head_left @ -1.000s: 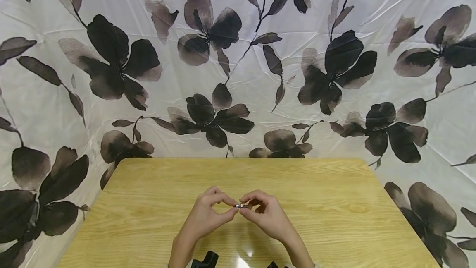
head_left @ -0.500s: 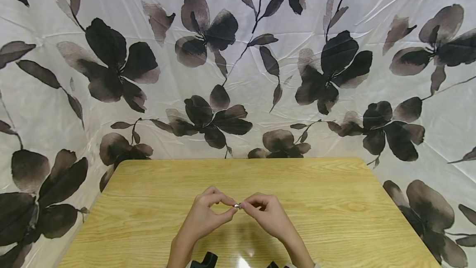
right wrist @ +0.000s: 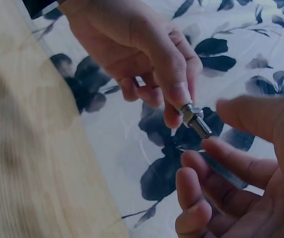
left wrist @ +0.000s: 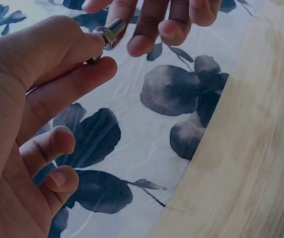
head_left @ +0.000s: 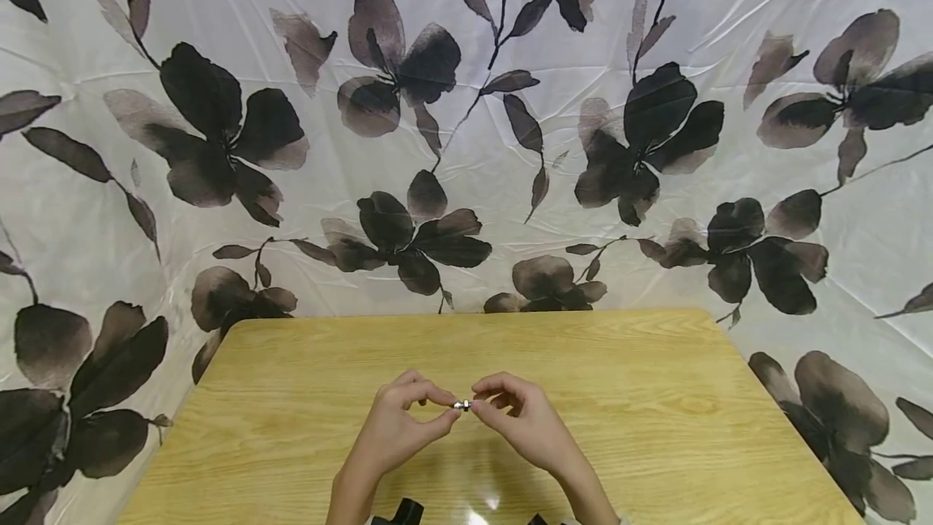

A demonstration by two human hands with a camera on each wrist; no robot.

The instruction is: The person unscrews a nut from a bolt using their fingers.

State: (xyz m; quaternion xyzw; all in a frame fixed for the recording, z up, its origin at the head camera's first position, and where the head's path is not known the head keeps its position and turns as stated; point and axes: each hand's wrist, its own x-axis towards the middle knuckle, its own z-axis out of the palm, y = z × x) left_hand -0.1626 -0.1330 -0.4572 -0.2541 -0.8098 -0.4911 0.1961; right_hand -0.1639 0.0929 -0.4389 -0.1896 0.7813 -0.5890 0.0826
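Note:
A small silver bolt (head_left: 463,405) is held above the table, its threaded shank pointing toward the right hand. A hex nut (right wrist: 193,116) sits on the bolt near the left fingertips. My left hand (head_left: 402,421) pinches the bolt's other end between thumb and index finger; those fingertips hide that end. Beside the shank, my right hand (head_left: 521,416) has its thumb and index finger spread apart. In the right wrist view its index fingertip (right wrist: 212,144) lies close to the shank's tip; whether it touches I cannot tell.
A light wood-grain table (head_left: 291,363) lies under both hands. Behind it hangs a white cloth (head_left: 510,185) printed with dark flowers. Black wrist gear (head_left: 408,512) shows at the bottom edge of the head view.
The right thumb and fingers were closed around the bolt's threaded end half a second ago; now they are parted, exposing the shank. The left hand keeps its pinch, with a slight shift left.

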